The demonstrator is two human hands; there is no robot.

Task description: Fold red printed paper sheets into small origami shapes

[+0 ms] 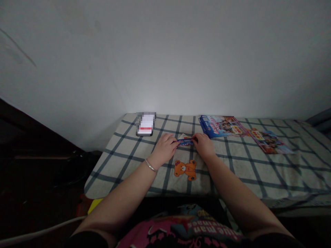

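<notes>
A narrow strip of folded printed paper [185,141], blue and purple with small lettering, lies flat on the checked cloth between my hands. At its left end, the fingers of my left hand [165,148] are closed on it; a silver bangle circles that wrist. My right hand [203,146] pinches the right end between thumb and fingers. A small pale corner of paper shows just behind the strip. Below it on the cloth is a printed orange teddy bear [185,169].
A stack of colourful printed leaflets [222,126] lies to the right, with another leaflet [271,141] overlapping beyond it. A lit phone [146,124] rests at the back left. The white wall [176,69] borders the table's far edge. Dark clutter sits on the floor at left.
</notes>
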